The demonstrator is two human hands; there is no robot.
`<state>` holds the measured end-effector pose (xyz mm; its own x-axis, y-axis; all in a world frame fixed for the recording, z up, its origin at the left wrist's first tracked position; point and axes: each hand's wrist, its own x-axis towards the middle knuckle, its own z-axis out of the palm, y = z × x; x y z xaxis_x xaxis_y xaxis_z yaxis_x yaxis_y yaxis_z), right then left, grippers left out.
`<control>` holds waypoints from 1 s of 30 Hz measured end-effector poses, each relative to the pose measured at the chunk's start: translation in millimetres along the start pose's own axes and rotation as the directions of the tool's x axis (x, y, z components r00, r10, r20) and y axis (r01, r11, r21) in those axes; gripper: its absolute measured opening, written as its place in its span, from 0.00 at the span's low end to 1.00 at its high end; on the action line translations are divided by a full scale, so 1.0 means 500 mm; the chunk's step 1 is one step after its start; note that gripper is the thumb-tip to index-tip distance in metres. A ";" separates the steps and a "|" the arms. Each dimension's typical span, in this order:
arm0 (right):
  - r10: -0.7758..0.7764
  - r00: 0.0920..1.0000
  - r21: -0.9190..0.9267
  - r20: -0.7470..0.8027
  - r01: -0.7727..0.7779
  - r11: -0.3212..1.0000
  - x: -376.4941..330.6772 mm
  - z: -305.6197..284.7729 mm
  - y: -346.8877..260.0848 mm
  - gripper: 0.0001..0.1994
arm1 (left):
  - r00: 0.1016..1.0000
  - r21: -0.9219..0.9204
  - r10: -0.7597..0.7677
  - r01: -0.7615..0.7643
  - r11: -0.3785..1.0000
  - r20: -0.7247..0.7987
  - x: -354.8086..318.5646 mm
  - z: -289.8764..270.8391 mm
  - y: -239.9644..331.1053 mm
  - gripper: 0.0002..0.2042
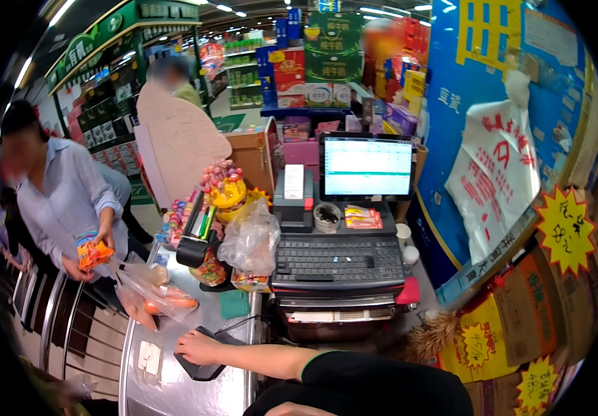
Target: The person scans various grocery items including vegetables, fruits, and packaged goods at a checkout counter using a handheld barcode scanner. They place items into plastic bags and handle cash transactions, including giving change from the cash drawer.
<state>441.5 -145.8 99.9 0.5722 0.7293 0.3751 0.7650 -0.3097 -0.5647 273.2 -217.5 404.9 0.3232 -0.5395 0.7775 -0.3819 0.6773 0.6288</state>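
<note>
My right arm reaches left across the steel counter (143, 399), in a short black sleeve. My right hand (200, 347) lies palm down on a flat black pad (205, 371) with a thin cable, its fingers loosely spread over the surface and holding nothing I can see. At the lower edge only a strip of my left hand or forearm (297, 410) shows; its fingers are hidden. A clear plastic bag (167, 295) with orange items sits beyond my right hand. Nearer lies a small white paper (150, 359).
Across the counter a person (80, 191) holds an orange and blue packet (93, 254). Ahead stand a monitor (367, 168), a black keyboard (340, 258), a receipt printer (293, 201) and a crumpled clear bag (250, 239). A metal railing (70, 326) runs left; cardboard boxes (528, 305) stand right.
</note>
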 end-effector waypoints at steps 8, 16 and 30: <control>0.010 1.000 -0.010 -0.021 -0.010 1.000 -0.006 -0.004 0.010 0.12 | 0.999 -0.208 0.034 -0.041 0.977 -0.041 -0.008 0.028 -0.032 0.32; -0.150 0.988 -0.127 -0.042 0.144 0.981 0.029 0.030 -0.023 0.11 | 0.909 -0.082 -0.127 0.103 0.991 -0.397 -0.072 0.000 0.083 0.17; -0.248 0.959 -0.149 -0.136 0.227 0.962 -0.009 0.078 0.111 0.15 | 0.411 0.436 0.277 0.900 0.029 -0.868 -0.475 -0.307 -0.233 0.12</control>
<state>469.8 -142.6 38.0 0.3996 0.6933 0.5997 0.9104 -0.2234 -0.3483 373.7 -91.4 145.0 0.7793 0.3997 0.4826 -0.0975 -0.6834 0.7235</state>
